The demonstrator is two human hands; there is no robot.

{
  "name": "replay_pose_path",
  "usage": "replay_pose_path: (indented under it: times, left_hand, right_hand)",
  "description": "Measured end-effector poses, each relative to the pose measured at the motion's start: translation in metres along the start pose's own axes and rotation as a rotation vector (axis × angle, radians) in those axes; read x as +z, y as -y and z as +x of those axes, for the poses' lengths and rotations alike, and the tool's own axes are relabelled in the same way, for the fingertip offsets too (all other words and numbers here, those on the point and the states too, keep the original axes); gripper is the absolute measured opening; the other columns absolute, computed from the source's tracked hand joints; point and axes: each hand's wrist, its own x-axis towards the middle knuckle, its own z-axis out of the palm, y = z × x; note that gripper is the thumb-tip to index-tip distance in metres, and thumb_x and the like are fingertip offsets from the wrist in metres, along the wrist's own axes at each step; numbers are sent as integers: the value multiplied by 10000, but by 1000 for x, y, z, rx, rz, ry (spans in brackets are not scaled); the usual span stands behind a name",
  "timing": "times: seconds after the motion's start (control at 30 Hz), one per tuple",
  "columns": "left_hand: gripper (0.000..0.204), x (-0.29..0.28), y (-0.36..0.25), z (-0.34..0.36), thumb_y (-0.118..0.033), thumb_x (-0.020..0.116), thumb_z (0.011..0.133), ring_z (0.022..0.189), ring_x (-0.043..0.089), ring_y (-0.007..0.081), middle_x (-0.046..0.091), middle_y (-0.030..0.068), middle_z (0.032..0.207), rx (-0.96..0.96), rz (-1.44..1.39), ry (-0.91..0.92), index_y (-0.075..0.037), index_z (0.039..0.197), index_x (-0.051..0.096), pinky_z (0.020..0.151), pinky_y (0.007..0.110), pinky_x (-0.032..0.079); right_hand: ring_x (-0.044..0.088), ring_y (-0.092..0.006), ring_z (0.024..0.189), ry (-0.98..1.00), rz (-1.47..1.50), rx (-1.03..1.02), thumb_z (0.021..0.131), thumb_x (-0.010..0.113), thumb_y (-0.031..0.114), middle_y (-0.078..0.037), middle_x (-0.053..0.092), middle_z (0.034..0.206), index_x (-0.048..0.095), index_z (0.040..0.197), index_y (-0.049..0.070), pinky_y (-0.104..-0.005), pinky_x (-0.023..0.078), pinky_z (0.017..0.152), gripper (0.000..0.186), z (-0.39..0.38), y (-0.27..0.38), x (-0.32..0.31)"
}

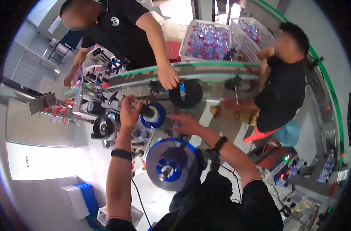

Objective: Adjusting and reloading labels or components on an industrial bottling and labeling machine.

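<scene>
One blue roll (157,118) appears already mounted, the left hand (130,112) half-open with grip unclear, the right hand (187,124) open and empty, remaining work undeterminable.

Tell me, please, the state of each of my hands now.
Left hand: open, beside the black spindle; contact cannot be told.
Right hand: open, empty, beside the small blue roll.

Bright, cool light burns out the white panel (42,161) and the openings (230,15) beyond the conveyor's (218,83) far edge. The left hand (130,112) and right hand (186,125) read clearly, while the black sleeves (262,206) sink into near-featureless dark. The fisheye bends the green rail (331,96) into an arc near the blackened rim.
</scene>
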Motion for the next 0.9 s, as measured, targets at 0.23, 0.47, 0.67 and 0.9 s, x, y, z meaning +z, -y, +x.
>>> replay_pose_path:
  times: [0.23, 0.47, 0.67, 0.9]
  left_hand:
    - [394, 49, -22, -2, -248, 544, 932, 559, 409, 75, 468, -15, 587, -246, -797, -366, -71, 586, 480, 565, 248, 337]
    - [331, 51, -4, -1, -223, 547, 913, 478, 415, 75, 525, -17, 572, -257, -559, -392, -36, 644, 593, 460, 251, 316]
    - [422, 50, -38, 6, -103, 551, 884, 527, 383, 64, 427, -9, 527, -198, -429, -499, -39, 494, 403, 507, 247, 296]
    - [454, 40, -48, 7, -92, 546, 876, 467, 385, 81, 424, 2, 489, -293, -426, -504, -32, 475, 342, 460, 257, 296]
  right_hand:
    - [384, -375, 1251, -33, 73, -141, 602, 823, 363, -206, 418, 1339, 294, 1378, 17, -435, 297, 1047, 1001, 98, -10, 30]
    - [543, -310, 1090, -74, 395, -168, 600, 826, 253, -147, 554, 1171, 502, 1193, 54, -381, 427, 934, 704, 134, -17, 53]
    - [596, -283, 983, 127, 240, -137, 551, 815, 173, -116, 608, 1043, 563, 1070, 56, -361, 467, 858, 589, 148, -37, 48]
    - [559, -298, 1048, 128, 387, -231, 551, 806, 130, -106, 594, 1083, 581, 1059, 71, -367, 443, 914, 559, 155, -44, 47]
